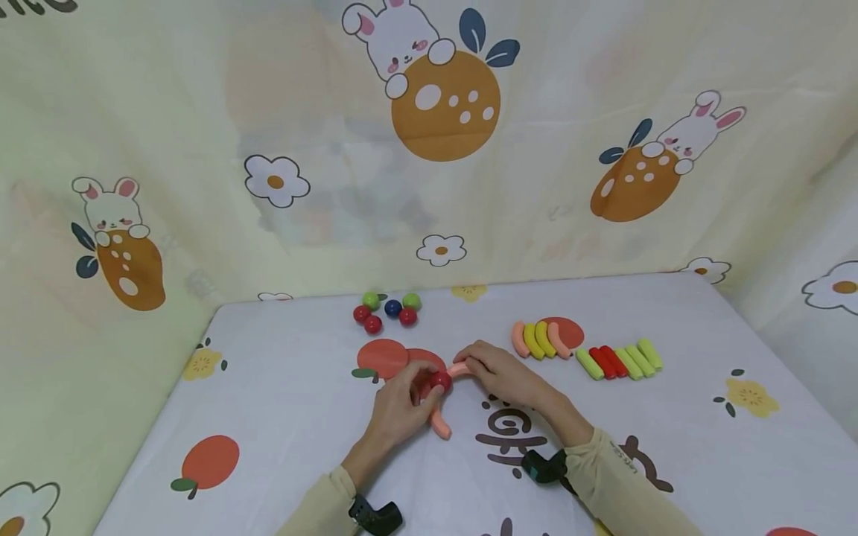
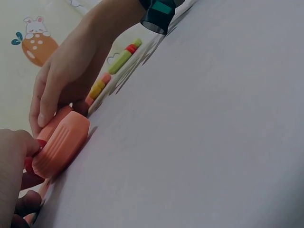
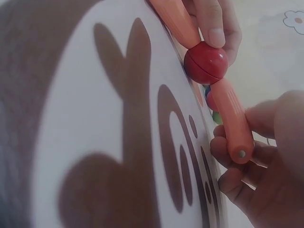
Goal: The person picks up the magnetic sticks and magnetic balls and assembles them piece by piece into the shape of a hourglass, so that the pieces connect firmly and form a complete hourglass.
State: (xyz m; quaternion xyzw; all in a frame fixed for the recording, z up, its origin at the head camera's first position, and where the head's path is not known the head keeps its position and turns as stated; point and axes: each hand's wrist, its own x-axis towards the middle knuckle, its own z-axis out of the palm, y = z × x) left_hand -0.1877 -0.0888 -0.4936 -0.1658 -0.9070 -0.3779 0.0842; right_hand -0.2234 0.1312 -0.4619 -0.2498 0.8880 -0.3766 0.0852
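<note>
Near the middle of the table, my left hand (image 1: 395, 408) grips a glossy red ball (image 1: 440, 381) between thumb and fingers. My right hand (image 1: 501, 372) pinches a curved salmon-coloured rod (image 3: 232, 123) whose far end meets the ball in the right wrist view. A small metal disc shows in the rod's free end. Another curved salmon rod (image 1: 439, 424) joins the ball on the opposite side and points toward me. In the left wrist view, this rod's ribbed side (image 2: 61, 145) faces the camera, and the left fingers partly cover the ball.
At the back left sits a cluster of red, green and blue balls (image 1: 392, 308). Salmon and yellow curved rods (image 1: 541, 340) lie in a row right of my right hand. Beside them are straight green and red rods (image 1: 618, 360). A printed curtain (image 1: 335, 246) hangs behind the table (image 1: 288, 417).
</note>
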